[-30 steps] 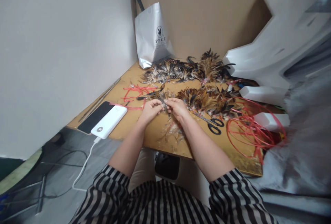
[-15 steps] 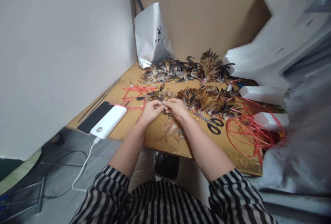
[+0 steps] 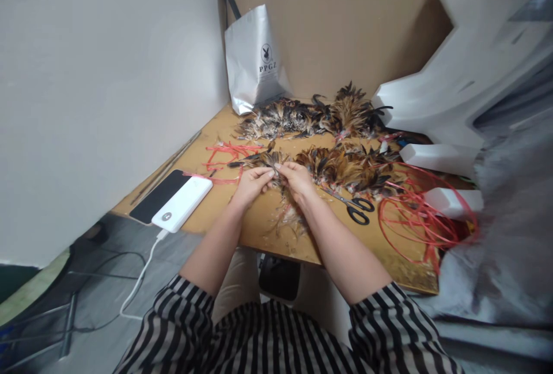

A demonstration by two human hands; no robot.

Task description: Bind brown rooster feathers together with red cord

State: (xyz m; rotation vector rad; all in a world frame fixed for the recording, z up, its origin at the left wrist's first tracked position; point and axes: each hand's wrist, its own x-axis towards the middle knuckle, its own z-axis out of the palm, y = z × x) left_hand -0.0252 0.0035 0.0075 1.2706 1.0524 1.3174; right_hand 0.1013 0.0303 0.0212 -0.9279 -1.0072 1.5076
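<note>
My left hand [image 3: 254, 185] and my right hand [image 3: 295, 179] meet over the middle of the table, their fingertips pinched on small feathers [image 3: 276, 159]. The feathers' tips fan out just beyond my fingers; the held ends are mostly hidden. To the right lie bundled brown and black feathers [image 3: 345, 167], and behind them stretches another row of darker feathers [image 3: 289, 117]. Black-handled scissors [image 3: 358, 210] rest beside my right wrist. Pale loose fluff [image 3: 291, 219] is scattered below my hands.
Cut red strips [image 3: 228, 152] lie on the left. A tangle of red strapping [image 3: 423, 215] hangs at the table's right edge. A black phone [image 3: 156, 196] and a cabled white power bank [image 3: 182, 204] sit at the left edge. A silver bag [image 3: 250, 63] stands behind.
My fingertips have shifted slightly and drawn a little apart around the feathers. The bundles, scissors and strips stay where they were.
</note>
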